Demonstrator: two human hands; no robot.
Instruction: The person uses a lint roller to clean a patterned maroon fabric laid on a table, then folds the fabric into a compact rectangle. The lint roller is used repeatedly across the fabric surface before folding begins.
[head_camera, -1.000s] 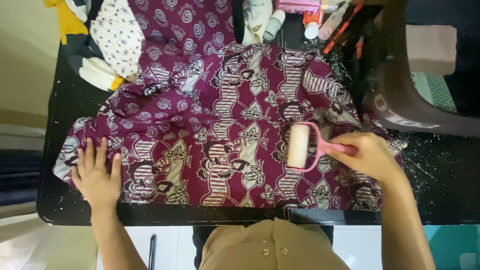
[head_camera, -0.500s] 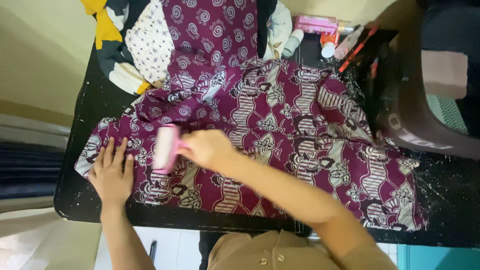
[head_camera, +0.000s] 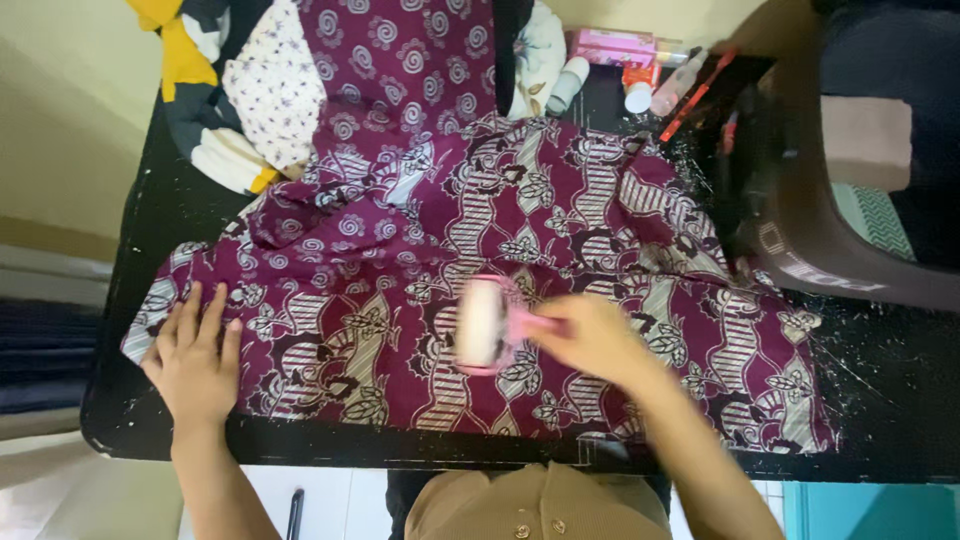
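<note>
Looked down on a black table (head_camera: 880, 400), flecked with white specks at its right end. Found a maroon batik cloth (head_camera: 560, 230) spread across most of the top, flat near the front edge and rumpled toward the back left. Noted a pile of clothes (head_camera: 250, 100) touching it at the back left, 3 or so small bottles (head_camera: 640, 90) at the back, and a brown plastic chair (head_camera: 800, 220) just beside the table on the right.

Laid the left hand (head_camera: 193, 360) flat and open on the cloth's left edge, fingers spread, gripping nothing. Wrapped the right hand (head_camera: 590, 338) round the pink handle of a lint roller (head_camera: 482, 323), with the pale drum resting on the cloth near its middle; could not make out the finger placement, blurred as it was.

Judged the cloth light, thin and soft, quick to wrinkle and to slide on the smooth top, so best pinned flat by a palm at an edge or taken up by a hem. Judged the roller light and stiff, tacky on the drum, and best held by the handle alone.
</note>
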